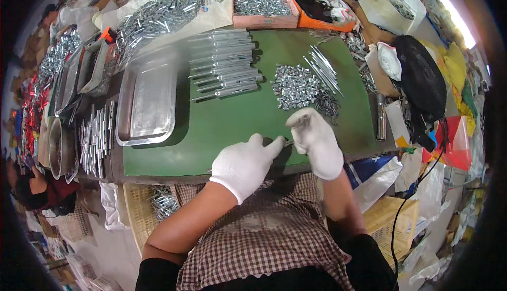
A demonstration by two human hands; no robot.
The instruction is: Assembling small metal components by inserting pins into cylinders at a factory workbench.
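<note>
Head view: pinching small metal piece [288, 143] with left hand [244, 164] near tabletop's [206, 127] front edge, beside half-curled right hand [318, 146], can't tell if gripping.

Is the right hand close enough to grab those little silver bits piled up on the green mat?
Probably yes: the right hand is very near the silver bits, and nothing seems to stand between them.

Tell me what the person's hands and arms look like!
The left hand and right hand wear plain white gloves that reach the wrists. The forearms are bare. Higher up, there are short black sleeves.
</note>
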